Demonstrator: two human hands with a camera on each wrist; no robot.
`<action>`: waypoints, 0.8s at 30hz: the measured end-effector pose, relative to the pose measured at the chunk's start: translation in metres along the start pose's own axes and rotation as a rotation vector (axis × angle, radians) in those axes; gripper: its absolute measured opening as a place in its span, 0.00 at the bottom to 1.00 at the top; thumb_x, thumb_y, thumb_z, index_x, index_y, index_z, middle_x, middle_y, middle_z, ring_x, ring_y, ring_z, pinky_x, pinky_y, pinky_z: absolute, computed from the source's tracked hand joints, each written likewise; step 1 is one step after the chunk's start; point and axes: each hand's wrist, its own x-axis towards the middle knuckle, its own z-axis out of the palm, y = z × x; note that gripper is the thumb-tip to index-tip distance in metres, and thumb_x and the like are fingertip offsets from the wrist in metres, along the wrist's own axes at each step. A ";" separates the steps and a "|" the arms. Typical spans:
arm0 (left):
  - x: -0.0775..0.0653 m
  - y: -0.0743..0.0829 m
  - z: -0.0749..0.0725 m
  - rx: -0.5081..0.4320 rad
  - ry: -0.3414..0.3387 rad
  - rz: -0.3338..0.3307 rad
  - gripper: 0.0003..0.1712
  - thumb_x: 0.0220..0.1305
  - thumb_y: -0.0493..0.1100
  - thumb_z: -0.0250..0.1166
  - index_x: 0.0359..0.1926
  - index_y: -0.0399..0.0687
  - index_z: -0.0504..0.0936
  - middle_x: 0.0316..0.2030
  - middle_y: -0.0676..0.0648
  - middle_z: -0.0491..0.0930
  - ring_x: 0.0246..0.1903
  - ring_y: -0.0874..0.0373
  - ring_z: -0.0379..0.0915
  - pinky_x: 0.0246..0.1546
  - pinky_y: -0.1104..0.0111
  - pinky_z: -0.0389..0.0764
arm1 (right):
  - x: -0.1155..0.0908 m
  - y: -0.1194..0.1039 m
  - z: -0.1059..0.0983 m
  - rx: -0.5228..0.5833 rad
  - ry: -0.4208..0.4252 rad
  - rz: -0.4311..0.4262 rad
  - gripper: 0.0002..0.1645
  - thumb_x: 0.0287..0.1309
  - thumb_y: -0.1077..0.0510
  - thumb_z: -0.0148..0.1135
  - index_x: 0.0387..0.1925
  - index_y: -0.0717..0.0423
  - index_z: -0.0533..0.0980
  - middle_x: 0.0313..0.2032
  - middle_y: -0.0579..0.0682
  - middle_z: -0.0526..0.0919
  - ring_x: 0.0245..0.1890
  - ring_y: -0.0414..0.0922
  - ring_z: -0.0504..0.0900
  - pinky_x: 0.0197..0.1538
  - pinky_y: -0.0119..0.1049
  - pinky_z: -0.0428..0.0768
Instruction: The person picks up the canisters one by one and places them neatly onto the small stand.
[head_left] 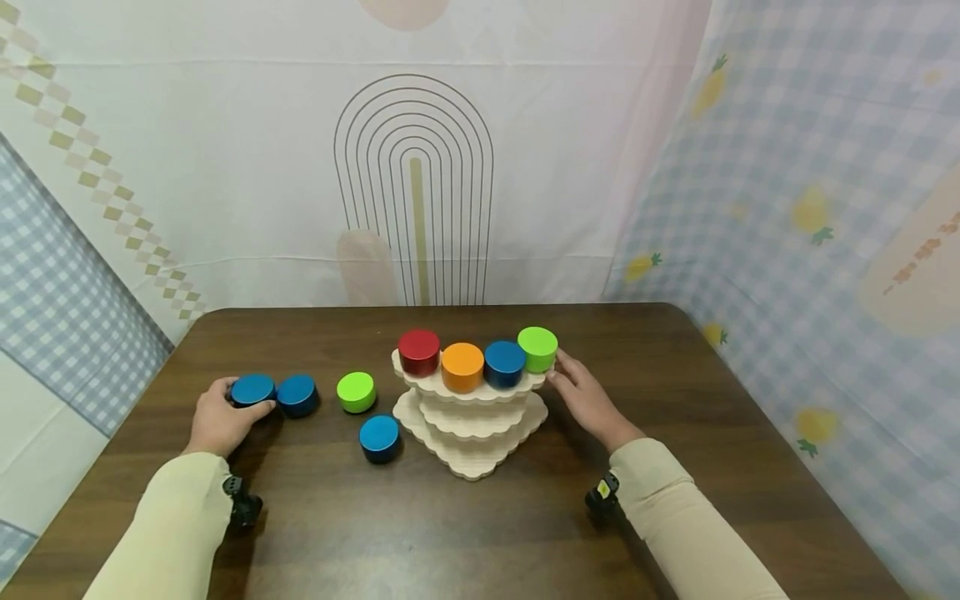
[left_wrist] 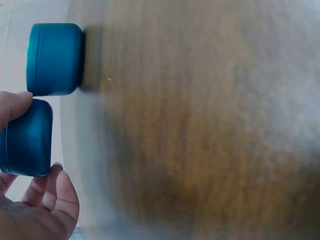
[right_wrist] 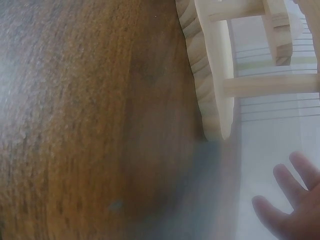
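My left hand (head_left: 217,421) holds a blue round tin (head_left: 252,390), thumb on one side and fingers on the other. Right beside it stands a second blue tin (left_wrist: 57,59). My right hand (head_left: 588,404) is at the upper right of a tiered wooden stand (head_left: 472,454), fingertips right at the side of a green tin (head_left: 537,348). In the right wrist view, several fingers (right_wrist: 290,182) are extended and spread; that tin is out of view there. A red tin (head_left: 419,352), an orange tin (head_left: 462,367) and a blue tin (head_left: 504,364) also sit on the top tier.
Left of the stand, a green tin (head_left: 356,392) and another blue tin (head_left: 380,438) stand on the brown wooden table (head_left: 450,542). The stand's lower tiers are bare. Patterned cloth (head_left: 262,167) hangs behind the table and along its sides.
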 end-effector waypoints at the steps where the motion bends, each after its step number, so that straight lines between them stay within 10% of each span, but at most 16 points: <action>1: 0.000 0.001 0.000 -0.008 0.009 0.001 0.45 0.62 0.49 0.64 0.66 0.21 0.53 0.59 0.20 0.57 0.58 0.27 0.56 0.56 0.38 0.63 | 0.000 0.000 0.000 0.002 0.001 0.001 0.39 0.72 0.41 0.41 0.75 0.55 0.47 0.72 0.61 0.53 0.70 0.59 0.57 0.67 0.59 0.58; 24: -0.014 0.025 -0.005 -0.058 0.095 0.019 0.44 0.61 0.50 0.64 0.66 0.26 0.55 0.59 0.24 0.57 0.58 0.31 0.54 0.55 0.39 0.62 | 0.002 0.001 -0.001 -0.004 0.003 -0.010 0.39 0.73 0.42 0.41 0.75 0.56 0.47 0.72 0.62 0.53 0.70 0.60 0.56 0.68 0.61 0.55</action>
